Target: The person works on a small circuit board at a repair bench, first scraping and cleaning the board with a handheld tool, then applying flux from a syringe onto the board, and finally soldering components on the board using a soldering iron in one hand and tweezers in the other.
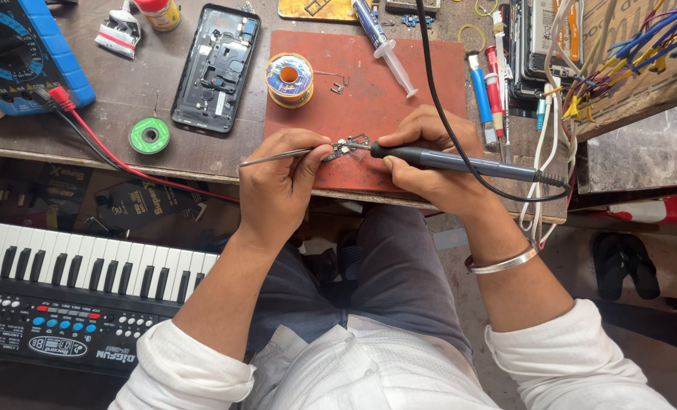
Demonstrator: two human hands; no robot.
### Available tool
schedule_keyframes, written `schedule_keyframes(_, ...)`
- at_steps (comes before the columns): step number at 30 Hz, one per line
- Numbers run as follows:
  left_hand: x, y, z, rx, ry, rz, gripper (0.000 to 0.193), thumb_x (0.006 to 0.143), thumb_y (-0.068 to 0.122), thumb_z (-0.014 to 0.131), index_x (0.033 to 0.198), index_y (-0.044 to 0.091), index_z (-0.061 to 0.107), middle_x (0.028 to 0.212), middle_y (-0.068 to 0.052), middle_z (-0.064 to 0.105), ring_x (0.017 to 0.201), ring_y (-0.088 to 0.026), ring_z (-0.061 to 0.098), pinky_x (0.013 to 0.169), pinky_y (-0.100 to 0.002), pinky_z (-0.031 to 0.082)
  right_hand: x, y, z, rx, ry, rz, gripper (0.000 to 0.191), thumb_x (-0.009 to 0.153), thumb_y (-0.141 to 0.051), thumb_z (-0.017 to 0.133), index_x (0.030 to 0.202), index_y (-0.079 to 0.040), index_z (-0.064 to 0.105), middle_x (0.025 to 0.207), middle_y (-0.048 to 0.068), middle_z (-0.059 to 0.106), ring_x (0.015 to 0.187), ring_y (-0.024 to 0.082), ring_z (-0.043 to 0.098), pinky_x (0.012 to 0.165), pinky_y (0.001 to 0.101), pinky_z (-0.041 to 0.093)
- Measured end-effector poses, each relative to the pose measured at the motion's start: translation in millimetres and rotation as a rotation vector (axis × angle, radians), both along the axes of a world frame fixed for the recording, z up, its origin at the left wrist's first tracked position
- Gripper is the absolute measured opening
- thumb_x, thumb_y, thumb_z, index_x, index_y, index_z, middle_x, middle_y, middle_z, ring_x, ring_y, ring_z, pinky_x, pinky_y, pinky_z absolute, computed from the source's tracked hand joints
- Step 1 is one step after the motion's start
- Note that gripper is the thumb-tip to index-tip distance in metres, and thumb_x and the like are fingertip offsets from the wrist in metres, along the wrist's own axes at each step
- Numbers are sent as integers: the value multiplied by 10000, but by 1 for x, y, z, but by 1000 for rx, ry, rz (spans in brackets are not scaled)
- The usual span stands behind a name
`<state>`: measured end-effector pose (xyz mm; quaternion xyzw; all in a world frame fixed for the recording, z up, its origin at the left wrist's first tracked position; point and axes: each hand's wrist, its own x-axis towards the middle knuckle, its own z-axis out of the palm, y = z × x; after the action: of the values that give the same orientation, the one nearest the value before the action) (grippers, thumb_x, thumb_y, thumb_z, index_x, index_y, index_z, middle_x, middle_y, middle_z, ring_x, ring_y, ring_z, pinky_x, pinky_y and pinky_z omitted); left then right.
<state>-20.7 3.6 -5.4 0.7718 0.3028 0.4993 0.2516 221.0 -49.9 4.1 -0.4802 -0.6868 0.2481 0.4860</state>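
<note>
The left hand (277, 186) gripped tweezers (285, 156), pinning a small circuit part (346, 146) on the red mat (369, 83). The right hand (429, 163) was closed around a soldering iron (460, 161), its tip touching the part. A solder spool (289, 78) stood near.

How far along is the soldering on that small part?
Done: black phone back shell lies opened, yellow solder spool sits out. In hand: left hand grips metal tweezers on small circuit part; right hand holds dark soldering iron tip to it. Left: part is not refitted.
</note>
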Motion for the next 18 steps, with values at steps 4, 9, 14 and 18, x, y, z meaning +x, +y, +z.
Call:
schedule_keyframes(4, 0, 0, 0, -10, 0, -6, 82, 1023, 99, 726, 1043, 23, 705, 989, -105, 740, 836, -223, 733, 721, -331, 574, -1, 0, 2, -10, -13, -20, 185, 828, -54, 793, 1006, -22, 757, 945, 60, 695, 847, 122, 660, 734, 259, 523)
schedule_keyframes(9, 0, 0, 0, -13, -1, -7, 76, 1024, 95, 722, 1043, 23, 703, 988, -104, 739, 831, -221, 731, 719, -330, 574, -1, 0, 2, -10, -14, -21, 185, 824, -49, 794, 1004, -21, 757, 940, 59, 689, 844, 122, 658, 730, 257, 521)
schedule_keyframes(14, 0, 0, 0, -8, 1, -6, 75, 1027, 94, 721, 1047, 24, 702, 982, -104, 736, 827, -220, 728, 714, -330, 569, 0, -1, -1, -9, 18, -13, 171, 834, -33, 777, 1002, -16, 747, 955, 60, 691, 854, 120, 651, 742, 255, 516)
schedule_keyframes(18, 1, 0, 0, -4, 6, -1, 78, 1025, 96, 724, 1046, 25, 702, 976, -105, 735, 814, -220, 722, 704, -333, 563, 2, -2, -1, -40, 80, -41, 179, 826, -24, 750, 1004, -9, 743, 957, 63, 676, 841, 110, 635, 734, 247, 507)
